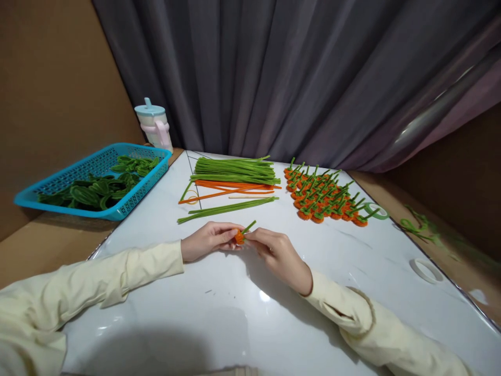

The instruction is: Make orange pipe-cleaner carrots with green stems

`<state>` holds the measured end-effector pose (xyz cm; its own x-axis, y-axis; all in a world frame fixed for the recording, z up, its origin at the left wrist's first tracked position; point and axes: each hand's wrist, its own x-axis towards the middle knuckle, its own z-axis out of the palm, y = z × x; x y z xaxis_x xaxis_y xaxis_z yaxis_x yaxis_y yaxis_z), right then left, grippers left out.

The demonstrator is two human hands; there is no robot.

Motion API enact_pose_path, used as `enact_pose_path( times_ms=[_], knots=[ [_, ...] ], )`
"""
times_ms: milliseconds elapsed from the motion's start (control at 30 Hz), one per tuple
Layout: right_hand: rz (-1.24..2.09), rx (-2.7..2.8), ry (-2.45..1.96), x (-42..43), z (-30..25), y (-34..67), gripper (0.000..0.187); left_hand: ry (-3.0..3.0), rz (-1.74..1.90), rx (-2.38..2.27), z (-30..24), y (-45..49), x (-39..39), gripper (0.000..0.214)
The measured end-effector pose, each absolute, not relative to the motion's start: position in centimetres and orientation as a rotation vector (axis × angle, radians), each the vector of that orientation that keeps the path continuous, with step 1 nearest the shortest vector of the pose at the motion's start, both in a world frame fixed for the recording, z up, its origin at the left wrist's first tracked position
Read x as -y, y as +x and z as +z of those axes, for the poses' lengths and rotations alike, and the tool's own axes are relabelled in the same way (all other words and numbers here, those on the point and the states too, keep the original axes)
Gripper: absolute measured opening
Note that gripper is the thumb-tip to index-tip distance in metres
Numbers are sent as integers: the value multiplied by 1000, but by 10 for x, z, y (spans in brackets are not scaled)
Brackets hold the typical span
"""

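Observation:
Between my hands, above the white tabletop (pixel 219 324), is a small orange pipe-cleaner persimmon (pixel 239 237) with a green stem poking up to the right. My left hand (pixel 211 240) pinches its orange body from the left. The fingertips of my right hand (pixel 276 253) close on its right side, near the base of the stem; exactly what they grip is partly hidden. Just beyond my hands lie loose green pipe cleaners (pixel 229 210). Behind those are a few orange pipe cleaners (pixel 230 186) and a thick bundle of green pipe cleaners (pixel 235 171).
Rows of finished orange pieces with green stems (pixel 324 193) stand at the back right. Beside them lie a green tape roll (pixel 376 211) and a white tape roll (pixel 426 270). A blue basket (pixel 117 211) of green leaves and a lidded cup (pixel 155 125) are at left.

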<state>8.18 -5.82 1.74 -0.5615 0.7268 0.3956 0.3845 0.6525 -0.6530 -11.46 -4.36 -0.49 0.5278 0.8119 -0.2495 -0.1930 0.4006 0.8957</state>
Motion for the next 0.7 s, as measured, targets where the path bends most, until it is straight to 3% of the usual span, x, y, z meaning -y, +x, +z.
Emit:
enact_pose_path(
  times_ms=[100, 233, 700],
  knots=[
    [1142, 1947, -991, 54, 20, 82, 13, 1044, 700, -804, -3, -115, 44, 46],
    [1581, 1606, -1101, 51, 19, 80, 19, 1152, 682, -830, -3, -115, 45, 44],
    [1934, 1246, -1101, 51, 13, 71, 39, 1171, 753, -701, -1, -110, 48, 30]
  ],
)
